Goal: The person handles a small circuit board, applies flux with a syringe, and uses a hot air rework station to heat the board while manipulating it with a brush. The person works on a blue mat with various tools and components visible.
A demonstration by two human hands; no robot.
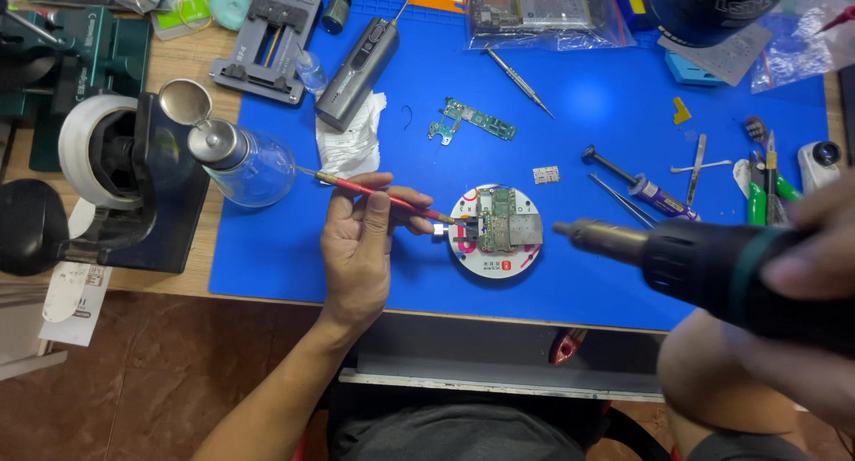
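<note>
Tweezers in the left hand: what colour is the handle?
Red, on the tweezers held by the left hand; head view.

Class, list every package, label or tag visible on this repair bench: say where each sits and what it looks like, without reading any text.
Clear plastic bag: top centre of the blue mat, holds circuit boards.
Second clear bag: top right corner, crinkled, transparent.
White paper tag: left edge below the black stand, rectangular, dark print.
Red square label: on the round white holder's lower rim.

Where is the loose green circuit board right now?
In the head view, the loose green circuit board lies on the blue mat, up from the round white holder and right of the grey handheld tool.
</note>
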